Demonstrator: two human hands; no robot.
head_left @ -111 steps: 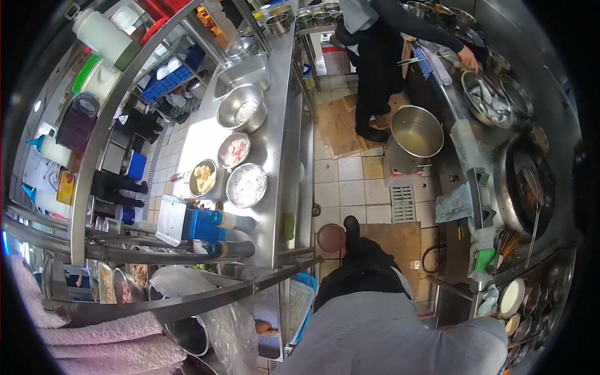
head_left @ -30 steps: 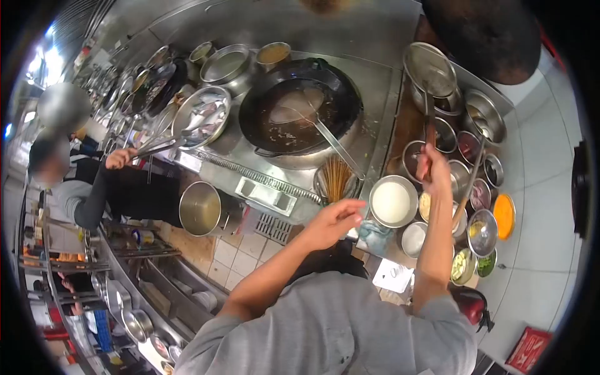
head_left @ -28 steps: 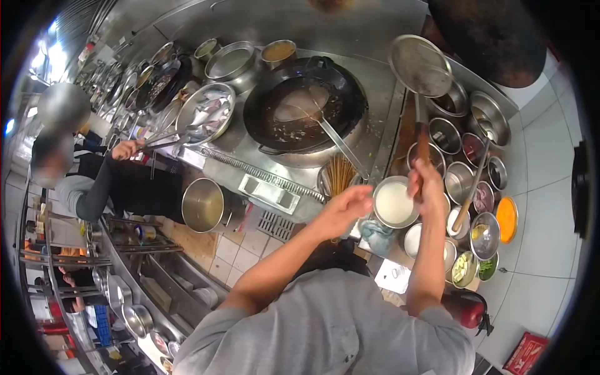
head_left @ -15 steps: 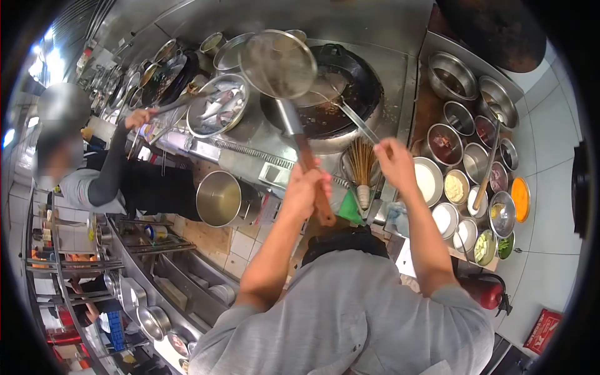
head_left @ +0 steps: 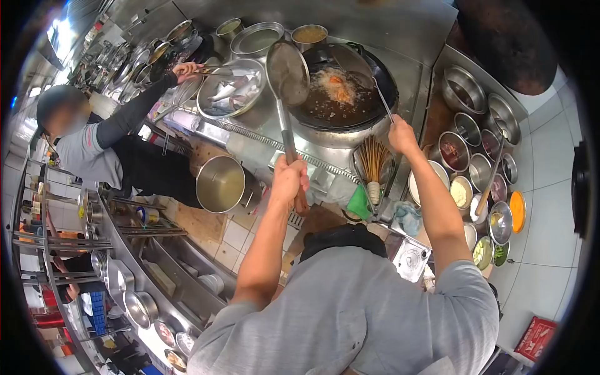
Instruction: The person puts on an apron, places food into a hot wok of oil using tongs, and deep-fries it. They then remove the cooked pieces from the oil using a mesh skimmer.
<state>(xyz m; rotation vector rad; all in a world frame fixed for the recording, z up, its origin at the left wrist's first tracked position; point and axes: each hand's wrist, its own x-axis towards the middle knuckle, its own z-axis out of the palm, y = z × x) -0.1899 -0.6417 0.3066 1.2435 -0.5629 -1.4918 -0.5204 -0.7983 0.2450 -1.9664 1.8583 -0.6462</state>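
My left hand (head_left: 289,178) is closed round the wooden handle of a large round strainer (head_left: 289,74), held up at the left side of the wok. My right hand (head_left: 402,134) grips a long metal ladle (head_left: 382,99); its blurred head is over the far right part of the wok. In the black wok (head_left: 387,103), dark oil bubbles around an orange piece of food (head_left: 338,89). Left of the strainer is a steel bowl of whole fish (head_left: 232,94). A bamboo wok brush (head_left: 373,164) stands below the wok, near my right forearm.
A co-worker (head_left: 94,137) at left reaches an arm toward the fish bowl with a utensil. A deep steel pot (head_left: 220,184) stands below the stove edge. Several ingredient bowls (head_left: 453,152) crowd the right counter. Behind the wok stands a pot of yellowish liquid (head_left: 309,35).
The orange food and bubbling now show in the wok. My strainer is steadier and turned more edge-on. My right hand moved slightly up and right. The co-worker's arm reached closer to the fish bowl.
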